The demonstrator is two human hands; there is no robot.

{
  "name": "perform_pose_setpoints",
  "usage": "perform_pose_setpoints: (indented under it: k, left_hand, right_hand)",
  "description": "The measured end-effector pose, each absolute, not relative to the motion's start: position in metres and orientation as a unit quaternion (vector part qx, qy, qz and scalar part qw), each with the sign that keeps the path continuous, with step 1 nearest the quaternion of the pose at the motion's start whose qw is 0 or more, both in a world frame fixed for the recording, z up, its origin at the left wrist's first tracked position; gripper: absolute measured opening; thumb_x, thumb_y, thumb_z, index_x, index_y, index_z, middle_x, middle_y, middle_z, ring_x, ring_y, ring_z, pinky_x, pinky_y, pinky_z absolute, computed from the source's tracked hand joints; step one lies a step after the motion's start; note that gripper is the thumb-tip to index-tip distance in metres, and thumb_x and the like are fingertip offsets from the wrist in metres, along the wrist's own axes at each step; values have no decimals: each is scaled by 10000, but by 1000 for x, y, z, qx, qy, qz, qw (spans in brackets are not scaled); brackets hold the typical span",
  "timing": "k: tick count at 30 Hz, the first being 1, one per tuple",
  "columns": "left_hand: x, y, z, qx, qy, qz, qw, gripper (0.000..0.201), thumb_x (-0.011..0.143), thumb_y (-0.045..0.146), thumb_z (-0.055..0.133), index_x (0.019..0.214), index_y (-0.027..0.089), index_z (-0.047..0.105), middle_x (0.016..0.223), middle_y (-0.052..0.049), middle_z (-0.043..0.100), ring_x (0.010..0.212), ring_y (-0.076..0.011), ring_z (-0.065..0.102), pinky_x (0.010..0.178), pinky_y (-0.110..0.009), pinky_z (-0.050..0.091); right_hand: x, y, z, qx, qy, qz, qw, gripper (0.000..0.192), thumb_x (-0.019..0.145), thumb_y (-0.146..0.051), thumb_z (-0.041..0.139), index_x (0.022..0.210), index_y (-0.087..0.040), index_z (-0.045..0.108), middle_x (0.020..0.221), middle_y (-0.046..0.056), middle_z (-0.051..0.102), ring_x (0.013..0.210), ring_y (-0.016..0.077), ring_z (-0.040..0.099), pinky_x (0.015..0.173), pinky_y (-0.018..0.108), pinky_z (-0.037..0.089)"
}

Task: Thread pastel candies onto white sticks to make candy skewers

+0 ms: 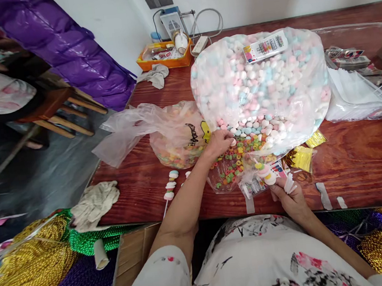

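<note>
- Done: loaded stick (171, 185) is lying at 8 o'clock from left hand (219, 142); another (187, 174) is apparently hiding behind the forearm.
- Underway: right hand (291, 197) is holding a part-filled stick (268, 176) and white strips (290, 184); left fingertips are touching a candy (233, 142), grip unclear.
- Remaining: candy bag (251, 93), 1 o'clock from left hand, and rings (228, 172) are lying plentiful.
- Obstructing: card pack (253, 186) is crowding right hand's 10 o'clock.

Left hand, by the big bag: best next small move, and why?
Probably bring the left hand to the skewer in the right hand and thread on the pale piece its fingertips seem to pinch. The skewer's tip looks bare, and the other skewer, lying at left, carries a longer stack.
</note>
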State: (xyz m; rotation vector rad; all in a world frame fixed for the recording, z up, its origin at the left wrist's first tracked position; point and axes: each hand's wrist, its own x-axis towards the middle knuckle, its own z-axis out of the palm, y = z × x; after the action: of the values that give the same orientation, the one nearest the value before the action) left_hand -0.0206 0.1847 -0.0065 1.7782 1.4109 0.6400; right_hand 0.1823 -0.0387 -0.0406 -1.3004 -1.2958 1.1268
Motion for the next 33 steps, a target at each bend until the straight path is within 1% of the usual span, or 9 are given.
perform_pose_setpoints:
  k: [3,8,12,16,18,20,25,30,33]
  left_hand:
    - [-25,176,-10,729,544,229,346,104,706,195,644,683,167,741,665,-19,690,704,-196,627,712,-317,499]
    - [-28,153,-20,805,508,214,222,157,823,189,582,823,173,738,823,-54,738,818,-210,637,826,-357,507]
    - [-24,144,-23,821,483,241,187,197,858,163,562,959,161,732,930,-85,741,976,-241,627,922,-407,511]
    - [-26,126,-17,753,469,362,287,318,891,270,614,1179,175,709,1131,-95,702,984,-208,656,894,-386,561]
    - [-29,110,-13,693,461,414,369,313,869,328,678,1146,196,739,1103,-78,695,941,-189,670,826,-344,583]
    - [-29,92,-9,637,452,453,430,278,812,341,761,1057,211,779,1064,-65,704,971,-190,676,835,-324,586]
    - [-26,58,-5,537,416,539,499,238,730,309,853,957,256,808,1060,-57,748,1025,-196,692,903,-333,586]
    - [-26,47,-5,588,427,562,395,215,776,308,823,985,262,800,1058,-57,771,1000,-210,720,900,-365,606]
    - [-27,43,-4,650,429,556,289,194,846,265,756,1038,254,778,1048,-50,783,968,-200,737,891,-373,615]
  right_hand:
    - [190,-43,-45,-545,-518,459,473,444,1005,-419,516,619,-201,535,559,-23,495,545,123,432,566,278,332]
    - [191,-43,-50,-542,-501,477,477,443,1005,-443,510,633,-205,539,555,-22,502,539,129,438,562,279,336]
    - [184,-38,-43,-536,-536,459,463,430,1004,-428,510,634,-210,544,552,-20,503,537,137,447,571,287,334]
    - [183,-36,-37,-529,-564,437,459,417,1001,-395,509,626,-215,536,545,-20,498,522,139,449,562,288,326]
    - [184,-36,-35,-527,-572,431,458,411,1004,-367,496,623,-215,529,543,-21,496,516,136,448,557,282,329]
    - [182,-36,-32,-524,-586,421,453,402,1001,-327,482,617,-216,521,545,-21,494,513,133,450,552,276,331]
    - [175,-35,-22,-492,-646,396,429,263,926,-170,476,709,-221,617,618,4,588,556,151,493,580,277,384]
    - [175,-37,-16,-487,-677,388,392,311,889,-104,432,964,-214,713,782,31,701,690,184,595,670,287,454]
    - [174,-40,-14,-498,-671,383,393,291,904,-108,431,925,-208,703,763,23,682,644,167,556,644,275,436]
